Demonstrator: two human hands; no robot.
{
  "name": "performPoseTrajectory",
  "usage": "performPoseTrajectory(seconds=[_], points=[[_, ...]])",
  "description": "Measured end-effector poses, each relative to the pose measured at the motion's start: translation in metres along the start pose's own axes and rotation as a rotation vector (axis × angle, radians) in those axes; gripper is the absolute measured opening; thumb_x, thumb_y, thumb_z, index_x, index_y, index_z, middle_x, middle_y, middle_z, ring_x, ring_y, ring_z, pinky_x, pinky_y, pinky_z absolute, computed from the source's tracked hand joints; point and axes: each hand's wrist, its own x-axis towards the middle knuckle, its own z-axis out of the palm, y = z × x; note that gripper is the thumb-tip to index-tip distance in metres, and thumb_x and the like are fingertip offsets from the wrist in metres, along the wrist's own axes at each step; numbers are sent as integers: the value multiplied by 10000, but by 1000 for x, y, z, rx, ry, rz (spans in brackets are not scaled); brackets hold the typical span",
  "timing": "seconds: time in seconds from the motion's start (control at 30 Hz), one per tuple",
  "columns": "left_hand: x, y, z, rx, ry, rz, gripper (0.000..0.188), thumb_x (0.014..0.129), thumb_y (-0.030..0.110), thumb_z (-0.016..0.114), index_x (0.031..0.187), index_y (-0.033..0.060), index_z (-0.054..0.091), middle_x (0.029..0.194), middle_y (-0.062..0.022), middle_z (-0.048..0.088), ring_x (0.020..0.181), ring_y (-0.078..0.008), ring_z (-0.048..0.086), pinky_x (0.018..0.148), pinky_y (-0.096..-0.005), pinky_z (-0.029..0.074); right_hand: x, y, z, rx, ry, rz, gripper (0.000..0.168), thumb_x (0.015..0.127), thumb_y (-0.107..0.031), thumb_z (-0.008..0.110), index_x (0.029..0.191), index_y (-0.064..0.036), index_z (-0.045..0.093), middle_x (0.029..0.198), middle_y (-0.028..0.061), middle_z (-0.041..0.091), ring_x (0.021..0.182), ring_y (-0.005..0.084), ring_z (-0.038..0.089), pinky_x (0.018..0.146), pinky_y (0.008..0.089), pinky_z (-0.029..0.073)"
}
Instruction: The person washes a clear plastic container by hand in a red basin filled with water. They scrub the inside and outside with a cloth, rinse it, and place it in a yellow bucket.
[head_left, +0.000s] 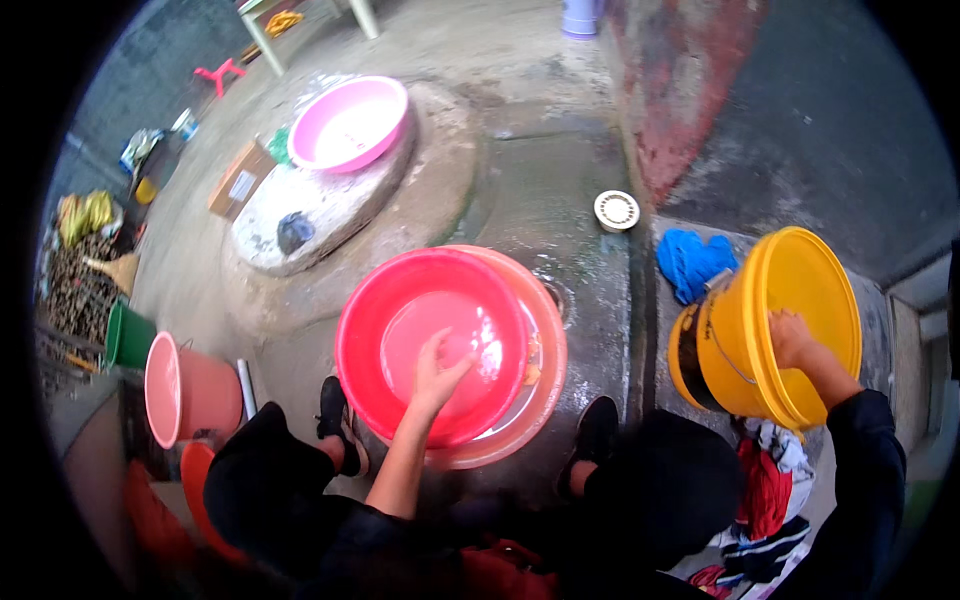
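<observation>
My left hand (439, 382) hovers over a bright red plastic basin (360, 330), its fingers apart and nothing in them. A shiny, wet-looking surface shows inside that basin. It sits in a wider, paler salmon-coloured basin (553, 360), where some liquid and small yellowish bits show at the right side. To the right, my right hand (791, 339) reaches into the mouth of a yellow plastic bucket (814, 277). The bucket leans over with its opening towards me. Those fingertips are partly hidden, so I cannot tell whether they grip anything.
A blue cloth (694, 262) lies behind the bucket; crumpled clothes (765, 487) lie in front. A round drain cover (616, 211) sits by the kerb. Beyond stands a pink basin (349, 161) on a raised concrete slab (300, 240). A pink bucket (199, 394) is at left.
</observation>
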Motion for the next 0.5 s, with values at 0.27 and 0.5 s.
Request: performPoseTrajectory(seconds=[0.27, 0.5], points=[[-7, 9, -40, 197, 89, 8, 668, 727, 301, 795, 1277, 31, 527, 1220, -215, 555, 1165, -334, 528, 973, -406, 439, 82, -1, 106, -9, -320, 56, 740, 612, -318, 808, 1233, -61, 498, 1125, 150, 599, 1073, 315, 553, 922, 435, 424], [-7, 0, -24, 195, 73, 62, 683, 726, 304, 807, 1288, 36, 525, 1203, -203, 562, 1115, -300, 563, 932, -390, 469, 78, 3, 105, 248, -301, 106, 686, 654, -254, 800, 1235, -57, 492, 1130, 119, 589, 1080, 280, 549, 932, 400, 421]])
